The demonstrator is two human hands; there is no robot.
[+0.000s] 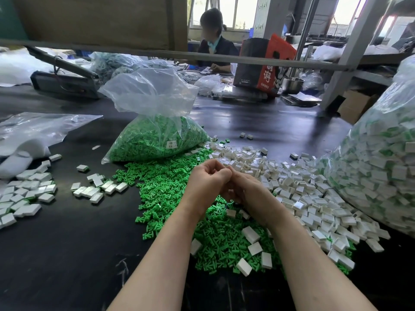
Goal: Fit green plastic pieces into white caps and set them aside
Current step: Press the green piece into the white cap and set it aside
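Pressing a green piece into a white cap looks to be the step in hand, though the part itself is hidden: the left hand [207,179] and right hand [241,187] are brought together, knuckles touching, fingers curled inward over whatever sits between them. What they pinch cannot be made out.

To do it well, the cap should be held with its open side toward the piece, the piece squared to the opening before any force goes on, and the thumbs should push evenly so it seats flat rather than cocked at one corner. A tilted insert would likely jam or spring out.

Supply is close: the loose green pieces [170,187] lie spread directly under and to the left of the hands, spilling from the clear bag [155,135] just beyond them. The empty white caps [298,187] are heaped immediately to the right of the right hand, so each hand can feed from its own side.

Finished caps [29,194] appear to be laid out well off to the left on the dark counter [67,254]; a set-aside reach goes that way, across the green pile.
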